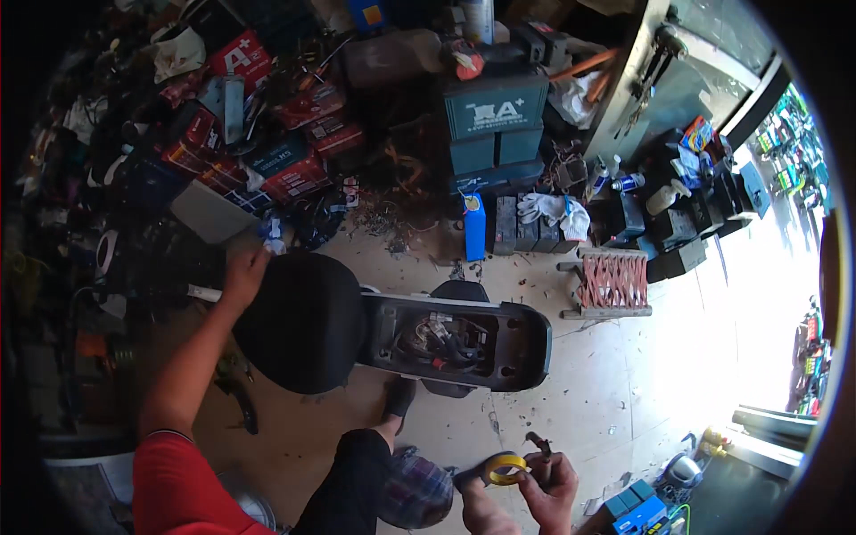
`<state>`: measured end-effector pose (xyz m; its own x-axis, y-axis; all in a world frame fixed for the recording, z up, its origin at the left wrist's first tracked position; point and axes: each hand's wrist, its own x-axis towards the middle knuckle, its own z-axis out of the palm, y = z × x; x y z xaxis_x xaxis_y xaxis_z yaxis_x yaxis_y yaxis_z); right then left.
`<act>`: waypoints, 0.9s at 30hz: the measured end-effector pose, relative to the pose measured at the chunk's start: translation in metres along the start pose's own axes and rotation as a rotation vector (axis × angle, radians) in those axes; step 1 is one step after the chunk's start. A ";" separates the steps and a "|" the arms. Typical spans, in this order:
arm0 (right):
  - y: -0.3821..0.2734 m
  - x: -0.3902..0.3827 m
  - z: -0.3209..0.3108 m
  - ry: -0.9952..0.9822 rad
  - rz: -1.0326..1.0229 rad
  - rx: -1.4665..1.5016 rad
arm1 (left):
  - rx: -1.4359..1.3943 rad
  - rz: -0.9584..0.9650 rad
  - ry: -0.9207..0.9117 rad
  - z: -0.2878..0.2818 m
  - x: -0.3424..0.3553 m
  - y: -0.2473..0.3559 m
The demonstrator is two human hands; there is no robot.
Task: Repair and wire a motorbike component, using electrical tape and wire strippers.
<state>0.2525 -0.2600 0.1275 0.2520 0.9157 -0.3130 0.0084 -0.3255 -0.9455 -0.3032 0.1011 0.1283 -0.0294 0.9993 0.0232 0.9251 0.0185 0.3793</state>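
Observation:
My left hand (247,272) has its fingers closed beside the black seat (299,339), at a small blue-and-white item (272,234); what it grips is unclear. The seat adjoins an open vehicle compartment (495,348) with bundled cables (435,339) inside. At the lower right, my right hand (548,490) holds a yellow tape roll (507,469) and a small dark metal piece (540,443). A plaid-covered stool (415,486) is below the compartment, near my legs.
Stacked batteries (495,116) and red boxes (294,178) line the far side. A blue battery pack (473,227), white gloves (553,214) and a red-strapped folding stool (611,283) are beyond the vehicle. Blue equipment (637,514) lies lower right. A bright doorway (740,294) is right.

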 end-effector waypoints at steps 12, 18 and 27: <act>0.225 -0.026 -0.001 0.328 0.054 0.053 | -0.096 0.092 0.156 -0.022 0.036 -0.056; 0.144 -0.057 0.040 0.440 -0.174 0.096 | -0.360 0.273 0.347 -0.022 -0.003 0.019; 0.108 -0.090 0.096 0.363 -0.458 0.077 | -0.746 0.941 0.085 0.060 -0.220 0.136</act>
<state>0.1379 -0.3548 0.0449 0.5546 0.8152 0.1668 0.1281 0.1144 -0.9851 -0.1478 -0.1139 0.1191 0.4890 0.6054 0.6280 0.1519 -0.7680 0.6221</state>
